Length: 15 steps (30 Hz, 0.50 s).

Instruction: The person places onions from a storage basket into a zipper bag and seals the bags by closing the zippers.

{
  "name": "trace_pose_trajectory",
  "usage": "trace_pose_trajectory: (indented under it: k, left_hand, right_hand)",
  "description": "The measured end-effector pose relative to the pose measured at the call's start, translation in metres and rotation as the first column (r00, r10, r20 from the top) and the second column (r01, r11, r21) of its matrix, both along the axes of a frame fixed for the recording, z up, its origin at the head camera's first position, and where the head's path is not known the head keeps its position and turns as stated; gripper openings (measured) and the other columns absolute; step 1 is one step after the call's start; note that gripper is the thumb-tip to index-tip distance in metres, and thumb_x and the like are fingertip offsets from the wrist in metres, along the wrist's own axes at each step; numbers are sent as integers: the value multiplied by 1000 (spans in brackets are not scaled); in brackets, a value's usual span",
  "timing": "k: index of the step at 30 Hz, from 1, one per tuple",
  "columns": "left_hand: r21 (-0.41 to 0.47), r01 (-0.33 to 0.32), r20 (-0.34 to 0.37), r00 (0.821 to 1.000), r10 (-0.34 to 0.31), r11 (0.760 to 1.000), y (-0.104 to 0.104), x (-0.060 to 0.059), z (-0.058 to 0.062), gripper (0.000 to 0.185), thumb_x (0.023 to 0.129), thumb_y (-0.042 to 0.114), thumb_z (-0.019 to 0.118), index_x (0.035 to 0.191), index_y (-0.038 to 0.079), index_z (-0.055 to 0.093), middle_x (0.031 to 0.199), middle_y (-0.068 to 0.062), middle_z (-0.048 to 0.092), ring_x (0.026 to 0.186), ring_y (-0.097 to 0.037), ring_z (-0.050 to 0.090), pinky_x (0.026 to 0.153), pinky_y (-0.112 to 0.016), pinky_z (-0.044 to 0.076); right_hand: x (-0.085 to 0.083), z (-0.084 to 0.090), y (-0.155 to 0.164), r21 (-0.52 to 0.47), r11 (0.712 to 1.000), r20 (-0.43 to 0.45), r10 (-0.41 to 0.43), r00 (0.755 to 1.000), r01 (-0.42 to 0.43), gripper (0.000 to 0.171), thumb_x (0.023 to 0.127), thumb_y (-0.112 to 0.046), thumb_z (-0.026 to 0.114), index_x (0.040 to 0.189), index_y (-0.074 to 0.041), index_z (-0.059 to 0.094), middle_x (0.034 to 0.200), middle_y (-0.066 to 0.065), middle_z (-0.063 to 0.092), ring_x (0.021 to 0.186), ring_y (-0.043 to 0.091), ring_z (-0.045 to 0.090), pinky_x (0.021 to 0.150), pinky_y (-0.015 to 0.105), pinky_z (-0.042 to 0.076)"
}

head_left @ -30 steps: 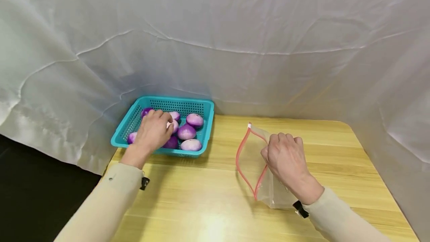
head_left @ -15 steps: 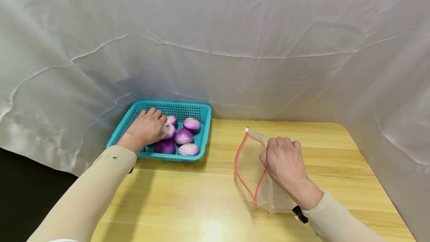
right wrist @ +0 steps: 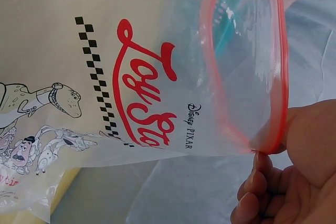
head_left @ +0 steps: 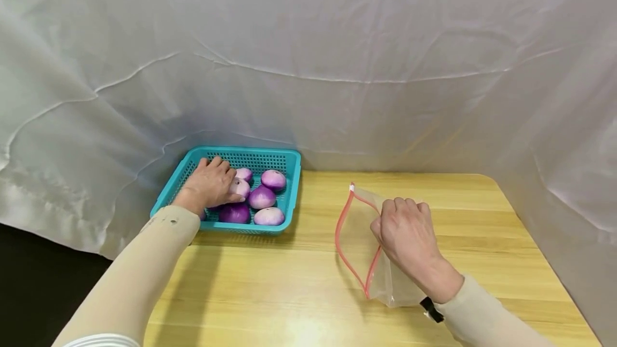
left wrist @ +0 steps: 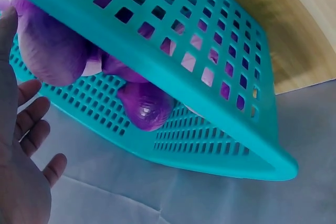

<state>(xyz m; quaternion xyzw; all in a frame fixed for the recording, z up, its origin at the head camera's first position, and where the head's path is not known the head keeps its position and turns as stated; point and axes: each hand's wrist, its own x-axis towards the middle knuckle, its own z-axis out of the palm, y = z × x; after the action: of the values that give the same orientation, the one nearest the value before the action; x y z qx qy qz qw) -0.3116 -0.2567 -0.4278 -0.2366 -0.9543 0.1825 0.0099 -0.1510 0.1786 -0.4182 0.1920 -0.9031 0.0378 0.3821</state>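
My left hand (head_left: 208, 183) is over the left part of a turquoise plastic basket (head_left: 295, 189) holding several purple onions. Its thumb reaches beside a pale purple onion (head_left: 239, 189), while in the left wrist view the fingers (left wrist: 32, 114) are spread and loosely bent, apart from the onions. My right hand (head_left: 407, 234) pinches the rim of a clear zip bag (head_left: 359, 234) between thumb and fingers. The bag's red-edged mouth gapes toward the basket. Red lettering and cartoon figures are printed on its side in the right wrist view.
The basket and bag stand on a light wooden table (head_left: 299, 277). Close behind the basket hangs a grey-white cloth (head_left: 308, 111), which also runs along both sides. A dark area (head_left: 38, 283) lies beyond the table's left edge.
My left hand has shifted slightly left within the basket, and its fingers are now less bent. The whole head view has shifted slightly. The right hand keeps hold of the bag.
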Motion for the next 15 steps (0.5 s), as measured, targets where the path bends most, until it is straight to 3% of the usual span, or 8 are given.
trace_pose_trajectory:
  k: [15]
  left_hand:
    - [-75, -71, 0, 997, 71, 995, -4, 3, -3, 81, 93, 76, 57, 123, 2, 72, 130, -21, 63, 124, -42, 47, 103, -65, 39]
  right_hand:
    - [1, 1, -7, 14, 1000, 18, 18, 1000, -18, 22, 79, -8, 39, 64, -15, 25, 61, -4, 19, 53, 18, 22, 54, 38, 29]
